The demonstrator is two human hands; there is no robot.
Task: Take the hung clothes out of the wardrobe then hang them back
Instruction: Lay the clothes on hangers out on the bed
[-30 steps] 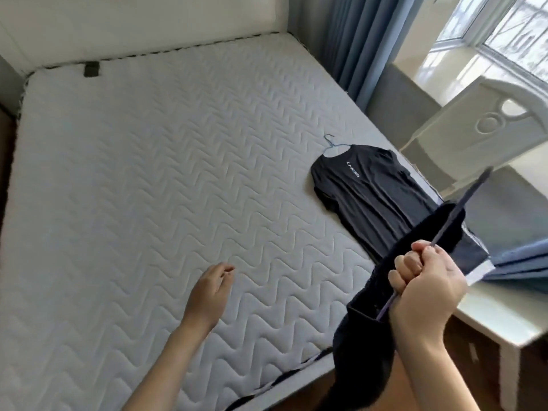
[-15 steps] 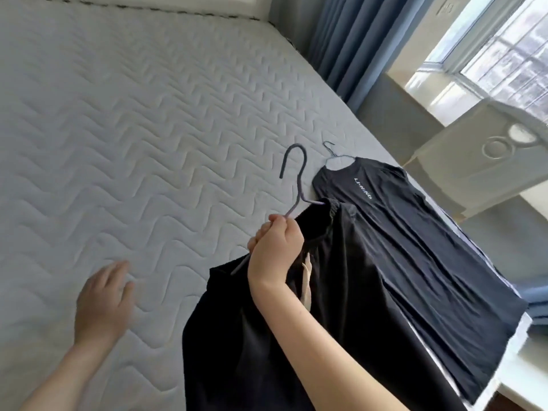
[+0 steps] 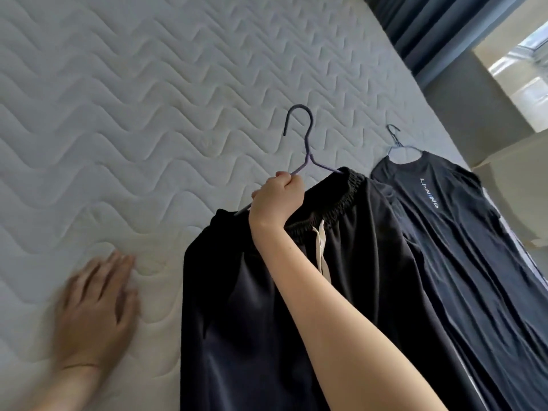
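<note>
Black trousers (image 3: 267, 292): on purple hanger (image 3: 307, 149), over mattress (image 3: 118, 114) beside the laid-out T-shirt (image 3: 444, 232).
Right hand (image 3: 277, 200): fist round the hanger's shoulder.
Left hand (image 3: 95, 307): flat, empty.
Progress: apparently two garments out; rehanging remains.

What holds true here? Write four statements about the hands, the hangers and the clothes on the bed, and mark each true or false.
1. The right hand has its grip on the purple hanger that carries the black garment. True.
2. The left hand holds a second hanger. False: the left hand is open over the mattress and holds nothing.
3. A dark T-shirt on a blue hanger lies on the mattress, to the right of the black garment. True.
4. The black garment's drawstring is red. False: the drawstring is off-white.
</note>
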